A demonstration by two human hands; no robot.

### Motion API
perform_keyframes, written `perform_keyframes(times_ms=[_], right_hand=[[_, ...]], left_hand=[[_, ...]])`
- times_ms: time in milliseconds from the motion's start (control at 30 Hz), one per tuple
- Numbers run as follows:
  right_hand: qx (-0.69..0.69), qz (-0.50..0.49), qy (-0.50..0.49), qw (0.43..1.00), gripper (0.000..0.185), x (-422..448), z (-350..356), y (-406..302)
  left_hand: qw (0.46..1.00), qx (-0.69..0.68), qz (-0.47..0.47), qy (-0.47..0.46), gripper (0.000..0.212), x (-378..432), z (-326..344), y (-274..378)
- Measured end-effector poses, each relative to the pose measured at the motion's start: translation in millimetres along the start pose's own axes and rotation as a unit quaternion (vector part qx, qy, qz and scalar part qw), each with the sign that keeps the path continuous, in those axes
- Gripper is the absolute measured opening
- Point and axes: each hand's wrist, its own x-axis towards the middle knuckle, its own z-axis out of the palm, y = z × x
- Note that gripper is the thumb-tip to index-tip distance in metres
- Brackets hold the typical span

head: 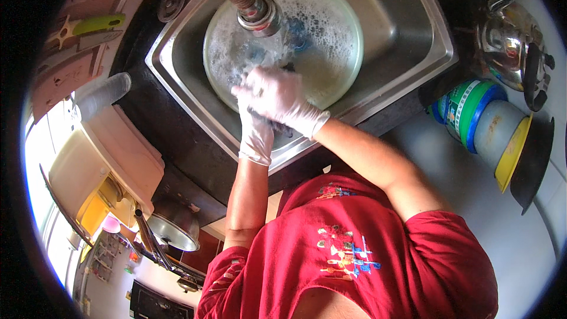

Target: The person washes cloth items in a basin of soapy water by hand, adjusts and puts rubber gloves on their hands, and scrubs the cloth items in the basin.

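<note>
Both hands wear thin white gloves and meet over the near rim of a pale round basin (359, 53) standing in a steel sink. My right hand (279, 95) lies over my left hand (256, 135), its fingers bent and blurred. Between them is a bunched dark cloth (281, 129), mostly hidden, with a piece showing below the right palm. Foamy water (328, 22) fills the basin, and a blue item (299, 33) is partly under the surface. From the faucet spout (261, 17) above, water splashes down just beyond my fingers.
The steel sink (398, 75) surrounds the basin. On the right stand a metal kettle (509, 40), a green tub (469, 106) and stacked basins (500, 128). At left are a green-handled peeler (99, 24), a clear cup (104, 93), a pale dish rack (84, 159) and a lidded pot (175, 230).
</note>
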Motion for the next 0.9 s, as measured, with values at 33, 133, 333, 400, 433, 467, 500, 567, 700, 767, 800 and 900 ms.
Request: perform_keyframes(times_ms=[33, 133, 333, 400, 433, 467, 500, 567, 700, 767, 800, 900], right_hand=[[-0.003, 0.028, 0.027, 0.999, 0.026, 4, 1, 17], [-0.128, 0.119, -0.137, 0.975, 0.034, 16, -11, 55], [-0.336, 0.023, -0.190, 0.922, 0.038, -2, -25, 122], [-0.400, -0.022, -0.328, 0.856, 0.046, -10, -23, 120], [-0.403, -0.020, -0.326, 0.855, 0.046, -14, -19, 133], [-0.382, -0.019, -0.347, 0.857, 0.047, -22, -11, 155], [-0.359, -0.017, -0.369, 0.857, 0.047, -26, -6, 168], [-0.322, 0.015, -0.378, 0.868, 0.045, -5, -4, 129], [-0.185, -0.196, -0.274, 0.923, 0.030, 12, -22, 30], [0.062, 0.058, -0.300, 0.950, 0.027, 9, -35, -17], [0.085, 0.031, -0.262, 0.961, 0.028, -1, -35, -27], [0.143, 0.009, -0.190, 0.971, 0.030, -21, -38, -51]], left_hand=[[0.978, 0.064, -0.031, 0.197, 0.030, -8, 78, 12], [0.975, 0.003, -0.081, 0.208, 0.022, -3, 76, 16], [0.947, 0.270, -0.020, 0.175, 0.064, 2, 20, 30], [0.941, 0.276, -0.050, 0.192, 0.073, -5, 18, 34], [0.942, 0.275, -0.051, 0.188, 0.073, -4, 22, 30], [0.951, 0.243, -0.077, 0.176, 0.074, -2, 26, 25], [0.958, 0.212, -0.103, 0.165, 0.076, 0, 29, 20], [0.965, 0.164, -0.117, 0.168, 0.079, -1, 25, 19], [0.969, -0.125, -0.190, 0.095, 0.068, 18, 29, 14], [0.985, -0.123, -0.116, 0.025, 0.050, 26, 16, 9], [0.985, -0.094, -0.117, 0.081, 0.039, 23, 30, 12], [0.987, 0.080, -0.084, 0.114, 0.024, 13, 42, 23]])
